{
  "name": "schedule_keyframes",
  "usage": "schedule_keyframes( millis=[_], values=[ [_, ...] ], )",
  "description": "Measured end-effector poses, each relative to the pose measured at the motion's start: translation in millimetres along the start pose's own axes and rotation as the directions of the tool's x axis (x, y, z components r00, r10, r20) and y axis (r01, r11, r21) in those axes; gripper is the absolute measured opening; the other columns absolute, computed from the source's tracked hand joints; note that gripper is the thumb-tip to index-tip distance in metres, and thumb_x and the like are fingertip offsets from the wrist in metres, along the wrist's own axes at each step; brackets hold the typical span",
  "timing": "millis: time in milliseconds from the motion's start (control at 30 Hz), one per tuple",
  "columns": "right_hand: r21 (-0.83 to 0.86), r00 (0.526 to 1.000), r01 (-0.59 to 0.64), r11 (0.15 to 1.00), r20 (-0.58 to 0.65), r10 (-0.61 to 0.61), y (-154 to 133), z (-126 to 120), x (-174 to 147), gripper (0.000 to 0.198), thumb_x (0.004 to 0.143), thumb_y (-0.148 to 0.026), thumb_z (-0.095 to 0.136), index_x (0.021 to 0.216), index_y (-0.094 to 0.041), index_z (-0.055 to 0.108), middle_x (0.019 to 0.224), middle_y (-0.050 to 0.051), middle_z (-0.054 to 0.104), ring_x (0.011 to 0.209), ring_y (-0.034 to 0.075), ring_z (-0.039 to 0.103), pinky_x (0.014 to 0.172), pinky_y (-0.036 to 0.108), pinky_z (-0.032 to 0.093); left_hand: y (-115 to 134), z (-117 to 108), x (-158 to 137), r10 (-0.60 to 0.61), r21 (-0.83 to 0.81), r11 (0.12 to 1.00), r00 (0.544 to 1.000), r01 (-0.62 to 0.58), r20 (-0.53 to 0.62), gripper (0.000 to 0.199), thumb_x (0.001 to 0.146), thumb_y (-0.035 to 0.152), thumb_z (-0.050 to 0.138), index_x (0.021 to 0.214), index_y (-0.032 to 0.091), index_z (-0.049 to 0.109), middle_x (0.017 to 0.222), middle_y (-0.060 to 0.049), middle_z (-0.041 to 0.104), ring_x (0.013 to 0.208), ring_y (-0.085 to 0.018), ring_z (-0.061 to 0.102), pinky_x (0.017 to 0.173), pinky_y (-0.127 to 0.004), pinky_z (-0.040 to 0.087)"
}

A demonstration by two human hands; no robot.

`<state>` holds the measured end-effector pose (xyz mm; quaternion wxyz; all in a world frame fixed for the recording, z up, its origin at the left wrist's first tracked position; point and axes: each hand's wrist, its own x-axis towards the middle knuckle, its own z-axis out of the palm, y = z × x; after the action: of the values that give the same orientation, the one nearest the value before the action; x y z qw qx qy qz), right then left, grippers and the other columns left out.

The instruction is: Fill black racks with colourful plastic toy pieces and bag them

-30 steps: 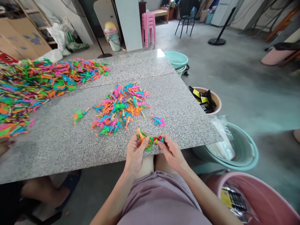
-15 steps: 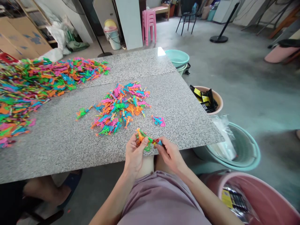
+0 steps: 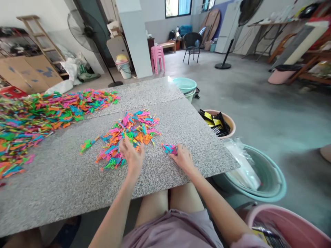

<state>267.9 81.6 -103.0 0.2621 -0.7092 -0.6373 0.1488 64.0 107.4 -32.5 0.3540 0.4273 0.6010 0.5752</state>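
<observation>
In the head view, the right hand (image 3: 183,157) is at a pink-and-blue plastic toy (image 3: 169,148), which lies on the granite-patterned table (image 3: 77,182) just right of the smaller toy pile (image 3: 130,125). Its thumb and fingers sit around the toy's right end; whether they are clamped on it or merely touching, I cannot tell. The left hand (image 3: 132,155) is over the near right part of the pile, thumb spread away from the fingers; blur hides whether its fingertips touch the toys beneath.

For a clean hold, the right fingers would do best to pinch the toy's thicker body, since the thin outlines look bendy. The left should take one toy by a free end and lift it straight up, because overlapping pieces may well snag and drag neighbours along.

A green-and-orange toy (image 3: 88,144) lies apart, just left of the pile, and a far larger toy heap (image 3: 51,113) covers the table's left side. Beside the right edge stand a peach basin (image 3: 233,131) with black plastic trays (image 3: 217,124), a green tub (image 3: 280,182) holding clear plastic bags (image 3: 245,168), and a pink tub (image 3: 297,224). Nothing stands between the hands; the crowded pile is the main hindrance for the left.
</observation>
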Motion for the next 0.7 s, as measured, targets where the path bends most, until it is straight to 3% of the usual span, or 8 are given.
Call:
schedule_keyframes(
  millis=[100, 167, 267, 367, 500, 700],
  values=[
    [-0.02, 0.998, -0.037, 0.999, 0.045, 0.037, -7, 3, -8, 0.019, 0.087, -0.028, 0.065, 0.1, -0.017, 0.055, 0.092, 0.009, 0.067, 0.09, 0.024, 0.065, 0.077, 0.032, 0.045, -23, 27, -39, -0.028, 0.007, 1.0, 0.993, 0.027, 0.118, 0.047, 0.06, 0.027, 0.087, 0.098, 0.019, 0.061, 0.098, -0.01, 0.063, 0.111, -0.032, 0.057, 0.097, -0.041, 0.042],
    [0.052, 0.998, -0.06, 0.997, 0.031, 0.058, -12, 2, -21, 0.017, 0.092, -0.031, 0.058, 0.101, -0.017, 0.054, 0.091, 0.01, 0.068, 0.086, 0.024, 0.066, 0.074, 0.032, 0.046, -38, 44, -59, -0.082, -0.014, 0.996, 0.98, 0.086, 0.182, 0.037, 0.06, 0.032, 0.087, 0.085, 0.019, 0.062, 0.08, -0.005, 0.063, 0.092, -0.028, 0.063, 0.088, -0.038, 0.046],
    [0.221, 1.0, -0.014, 0.975, -0.001, 0.014, -18, -4, -43, 0.02, 0.094, -0.035, 0.052, 0.104, -0.017, 0.052, 0.093, 0.01, 0.068, 0.083, 0.023, 0.065, 0.073, 0.032, 0.046, -46, 55, -71, -0.17, -0.086, 0.976, 0.948, 0.199, 0.268, 0.037, 0.068, 0.048, 0.081, 0.079, 0.019, 0.06, 0.073, -0.003, 0.064, 0.074, -0.021, 0.064, 0.074, -0.032, 0.05],
    [0.385, 0.995, 0.053, 0.921, 0.053, -0.08, -23, -21, -62, 0.021, 0.095, -0.037, 0.048, 0.106, -0.018, 0.051, 0.091, 0.007, 0.066, 0.076, 0.019, 0.063, 0.068, 0.03, 0.047, -36, 46, -74, -0.226, -0.165, 0.939, 0.904, 0.301, 0.363, 0.045, 0.072, 0.06, 0.073, 0.083, 0.019, 0.06, 0.076, -0.002, 0.067, 0.068, -0.017, 0.064, 0.066, -0.029, 0.051],
    [0.538, 0.99, 0.057, 0.841, 0.079, -0.118, -28, -54, -70, 0.021, 0.097, -0.036, 0.041, 0.103, -0.019, 0.054, 0.083, 0.003, 0.063, 0.067, 0.016, 0.058, 0.062, 0.028, 0.045, -8, 17, -82, -0.245, -0.2, 0.908, 0.856, 0.367, 0.456, 0.045, 0.069, 0.055, 0.079, 0.087, 0.017, 0.063, 0.078, -0.002, 0.068, 0.067, -0.015, 0.063, 0.064, -0.027, 0.052],
    [0.674, 0.991, 0.113, 0.73, -0.02, -0.135, -43, -73, -69, 0.021, 0.089, -0.04, 0.063, 0.092, -0.021, 0.072, 0.086, 0.005, 0.067, 0.075, 0.016, 0.059, 0.064, 0.027, 0.046, 20, -8, -101, -0.194, -0.232, 0.915, 0.866, 0.329, 0.46, 0.031, 0.073, 0.042, 0.08, 0.082, 0.018, 0.064, 0.074, 0.0, 0.064, 0.067, -0.012, 0.057, 0.064, -0.022, 0.048]
  ],
)
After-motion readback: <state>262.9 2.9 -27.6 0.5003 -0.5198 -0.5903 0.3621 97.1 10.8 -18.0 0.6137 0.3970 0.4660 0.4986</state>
